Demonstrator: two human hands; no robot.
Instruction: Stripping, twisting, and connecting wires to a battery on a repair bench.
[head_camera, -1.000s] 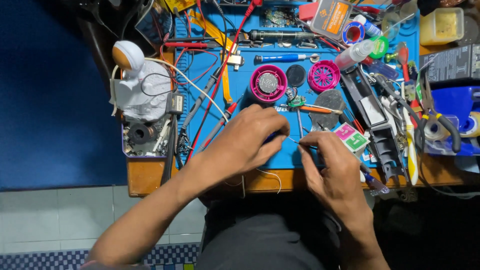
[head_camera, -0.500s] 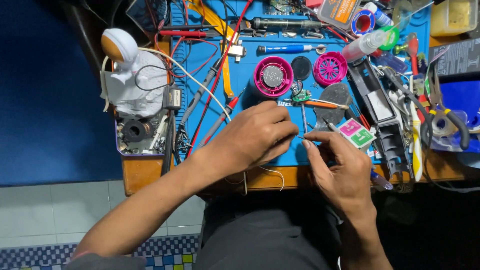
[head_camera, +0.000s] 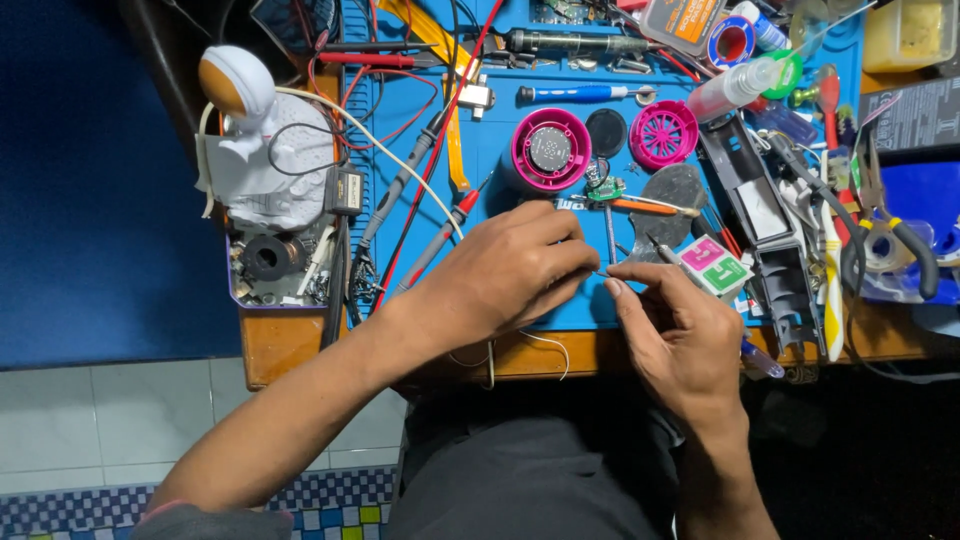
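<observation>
A thin wire (head_camera: 603, 272), barely visible, sits pinched between both hands over the near edge of the blue work mat (head_camera: 480, 150) on the table (head_camera: 275, 345). At far left stands a white astronaut figure (head_camera: 250, 140) above a small tin of parts (head_camera: 275, 265). Red and black probe leads (head_camera: 420, 215) run down the mat toward the left hand (head_camera: 505, 270), whose fingers curl closed around the wire's end. Beyond it lies a pink round speaker shell (head_camera: 550, 150). The right hand (head_camera: 685, 335) meets the left, closed on a slim metal tool (head_camera: 660, 248) held like a pen, tip near the wire. A pink-and-green packet (head_camera: 715, 265) lies just beside it.
</observation>
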